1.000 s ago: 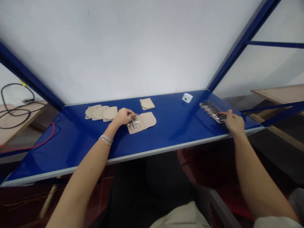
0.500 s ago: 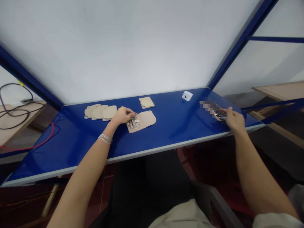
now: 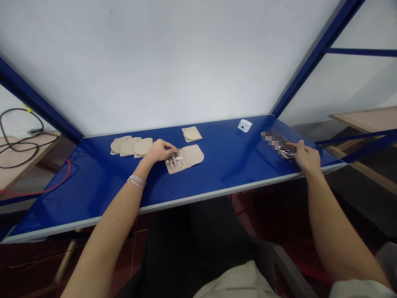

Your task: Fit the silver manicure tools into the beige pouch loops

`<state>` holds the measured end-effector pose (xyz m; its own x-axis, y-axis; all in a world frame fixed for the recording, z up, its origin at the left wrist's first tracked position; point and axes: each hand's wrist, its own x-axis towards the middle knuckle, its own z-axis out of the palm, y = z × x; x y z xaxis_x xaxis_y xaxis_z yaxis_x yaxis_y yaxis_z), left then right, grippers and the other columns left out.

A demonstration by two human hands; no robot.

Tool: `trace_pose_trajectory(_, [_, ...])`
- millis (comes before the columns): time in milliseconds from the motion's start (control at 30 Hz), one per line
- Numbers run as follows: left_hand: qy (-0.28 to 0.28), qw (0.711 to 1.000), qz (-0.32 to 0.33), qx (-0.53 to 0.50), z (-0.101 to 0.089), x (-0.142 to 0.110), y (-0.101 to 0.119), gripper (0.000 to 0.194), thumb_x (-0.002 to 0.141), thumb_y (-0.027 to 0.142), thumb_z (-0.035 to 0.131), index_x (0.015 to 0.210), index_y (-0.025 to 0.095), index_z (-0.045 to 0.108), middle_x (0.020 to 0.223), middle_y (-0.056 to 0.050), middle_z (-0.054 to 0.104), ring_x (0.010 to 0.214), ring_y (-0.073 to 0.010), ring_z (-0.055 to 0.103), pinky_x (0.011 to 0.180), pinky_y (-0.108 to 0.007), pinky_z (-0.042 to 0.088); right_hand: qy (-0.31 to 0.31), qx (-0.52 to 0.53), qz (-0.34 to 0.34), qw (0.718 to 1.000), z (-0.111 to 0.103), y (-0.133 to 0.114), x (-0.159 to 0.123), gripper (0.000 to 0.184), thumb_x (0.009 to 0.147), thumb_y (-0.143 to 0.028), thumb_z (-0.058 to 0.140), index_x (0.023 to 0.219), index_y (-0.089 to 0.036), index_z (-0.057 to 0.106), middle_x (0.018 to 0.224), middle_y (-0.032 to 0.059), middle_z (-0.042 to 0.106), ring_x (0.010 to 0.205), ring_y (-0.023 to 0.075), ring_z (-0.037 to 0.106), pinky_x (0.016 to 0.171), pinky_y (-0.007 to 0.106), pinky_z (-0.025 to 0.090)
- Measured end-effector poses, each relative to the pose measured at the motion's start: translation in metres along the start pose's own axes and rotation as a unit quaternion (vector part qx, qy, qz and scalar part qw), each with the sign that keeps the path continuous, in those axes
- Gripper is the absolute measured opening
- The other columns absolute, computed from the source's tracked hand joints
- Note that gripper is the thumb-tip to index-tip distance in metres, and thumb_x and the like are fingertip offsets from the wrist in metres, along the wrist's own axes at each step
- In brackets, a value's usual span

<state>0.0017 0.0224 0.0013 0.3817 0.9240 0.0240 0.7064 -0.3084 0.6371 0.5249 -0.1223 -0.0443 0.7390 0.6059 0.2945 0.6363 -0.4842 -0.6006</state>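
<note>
"How's your grip?"

"Your left hand (image 3: 158, 151) is loosely curled, its fingertips at the top of the small metal tools (image 3: 174, 160); whether it has hold of them, I cannot tell. Your right hand (image 3: 307, 158) is half open, its index finger reaching toward nine o'clock onto a smartphone (image 3: 287, 149), part of which is blurred out."

"How far along is the work?"

"The tools sit in a beige leather pouch (image 3: 191, 156), lying open at your left hand's three o'clock. At its ten o'clock, three flat beige pouches (image 3: 130, 145) overlap in a row, with no tools showing. A folded beige pouch (image 3: 191, 134) lies at one o'clock."

"And further out?"

"A small white camera (image 3: 245, 126) sits near the far edge of the blue table (image 3: 93, 198), at your right hand's eleven o'clock."
</note>
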Motion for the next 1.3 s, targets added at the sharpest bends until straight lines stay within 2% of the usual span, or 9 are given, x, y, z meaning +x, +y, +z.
trace_pose_trajectory(133, [-0.024, 1.0, -0.001, -0.008, -0.002, -0.001, 0.001, 0.032, 0.069, 0.036, 0.072, 0.091, 0.015, 0.079, 0.07, -0.005, 0.073, 0.054, -0.0119, 0.053, 0.052, -0.022, 0.042, 0.038, 0.011, 0.026, 0.999, 0.003, 0.005, 0.002, 0.058, 0.095, -0.05, 0.028, 0.112, -0.02, 0.074, 0.104, 0.0111, 0.072, 0.098, 0.0267, 0.064, 0.088, 0.037, 0.046])
trace_pose_trajectory(267, [-0.029, 1.0, -0.003, 0.001, -0.003, -0.001, 0.003, 0.031, 0.069, 0.036, 0.072, 0.091, 0.015, 0.079, 0.063, -0.004, 0.07, 0.052, -0.0117, 0.052, 0.052, -0.023, 0.041, 0.009, -0.013, 0.019, 1.0, 0.0, 0.0, 0.0, 0.056, 0.095, -0.048, 0.028, 0.108, -0.022, 0.076, 0.106, 0.0104, 0.071, 0.1, 0.0269, 0.063, 0.09, 0.038, 0.045])
trace_pose_trajectory(533, [-0.028, 1.0, 0.002, 0.004, -0.002, 0.0, 0.003, 0.028, 0.069, 0.033, 0.072, 0.088, 0.014, 0.078, 0.063, -0.004, 0.07, 0.053, -0.0117, 0.053, 0.054, -0.023, 0.043, -0.025, -0.034, 0.0, 0.999, -0.006, -0.012, -0.005, 0.053, 0.096, -0.041, 0.027, 0.109, -0.021, 0.075, 0.116, 0.0109, 0.069, 0.111, 0.0287, 0.06, 0.094, 0.038, 0.043])
trace_pose_trajectory(833, [-0.02, 0.999, 0.007, 0.024, 0.001, 0.002, 0.001, 0.027, 0.07, 0.034, 0.071, 0.088, 0.015, 0.078, 0.062, -0.003, 0.069, 0.054, -0.0119, 0.052, 0.057, -0.024, 0.042, -0.026, -0.035, -0.005, 0.999, -0.005, -0.01, -0.004, 0.052, 0.096, -0.041, 0.029, 0.107, -0.022, 0.076, 0.114, 0.0102, 0.069, 0.108, 0.0277, 0.06, 0.093, 0.038, 0.043])
trace_pose_trajectory(967, [-0.016, 0.999, 0.007, 0.034, 0.002, 0.002, 0.002, 0.025, 0.07, 0.033, 0.07, 0.086, 0.016, 0.078, 0.063, -0.003, 0.068, 0.054, -0.0119, 0.052, 0.057, -0.023, 0.042, -0.008, -0.028, 0.003, 1.0, -0.002, -0.005, -0.002, 0.053, 0.094, -0.045, 0.032, 0.105, -0.019, 0.077, 0.109, 0.0114, 0.07, 0.104, 0.0277, 0.062, 0.092, 0.038, 0.044])
trace_pose_trajectory(1133, [-0.016, 0.999, 0.007, 0.041, 0.002, 0.001, 0.003, 0.025, 0.071, 0.034, 0.07, 0.087, 0.016, 0.078, 0.062, -0.003, 0.067, 0.055, -0.0123, 0.052, 0.058, -0.024, 0.043, 0.064, 0.033, 0.038, 0.997, -0.002, -0.002, -0.004, 0.052, 0.091, -0.048, 0.037, 0.103, -0.018, 0.077, 0.095, 0.0108, 0.073, 0.093, 0.0256, 0.064, 0.086, 0.035, 0.046])
trace_pose_trajectory(1300, [-0.018, 0.999, 0.004, 0.035, 0.002, 0.001, 0.003, 0.025, 0.071, 0.033, 0.07, 0.088, 0.016, 0.078, 0.063, -0.003, 0.067, 0.057, -0.0126, 0.053, 0.059, -0.024, 0.043, 0.003, -0.002, -0.009, 1.0, -0.005, -0.009, -0.008, 0.051, 0.094, -0.045, 0.034, 0.107, -0.02, 0.076, 0.11, 0.0107, 0.071, 0.107, 0.0281, 0.062, 0.092, 0.038, 0.045])
